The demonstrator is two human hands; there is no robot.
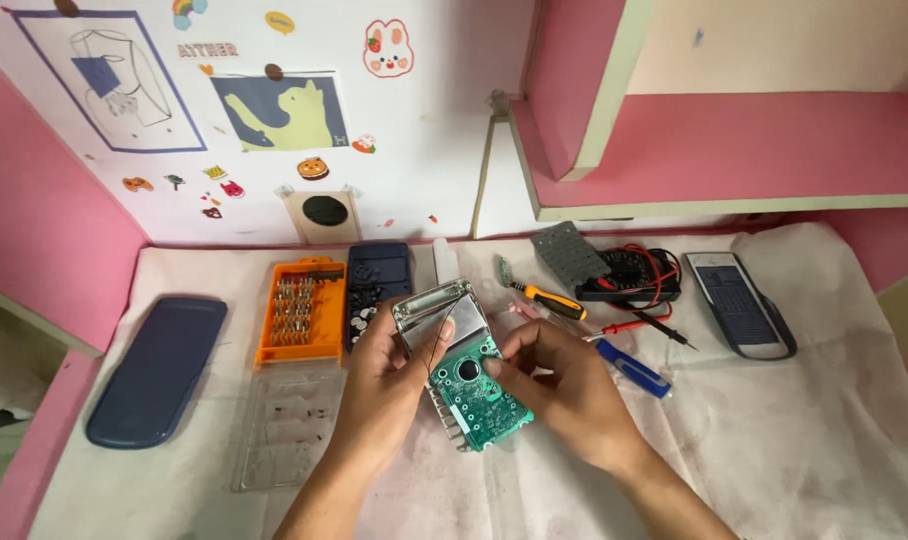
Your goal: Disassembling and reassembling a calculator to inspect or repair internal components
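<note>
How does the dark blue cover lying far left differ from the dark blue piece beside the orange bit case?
The long dark blue rounded cover lies alone at the cloth's left edge; the shorter dark blue keypad shell sits against the orange screwdriver bit case. The cover's top is smooth and unbroken; the shell shows moulded recesses and pale round buttons. The cover lies slanted, the shell nearly straight. Both are dark blue plastic, untouched by either hand.

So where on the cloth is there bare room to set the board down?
Free: the right front of the white cloth, below the calculator body and blue screwdriver. Crowded: the back strip, from the orange bit case to the multimeter leads, and around both hands holding the green circuit board.
</note>
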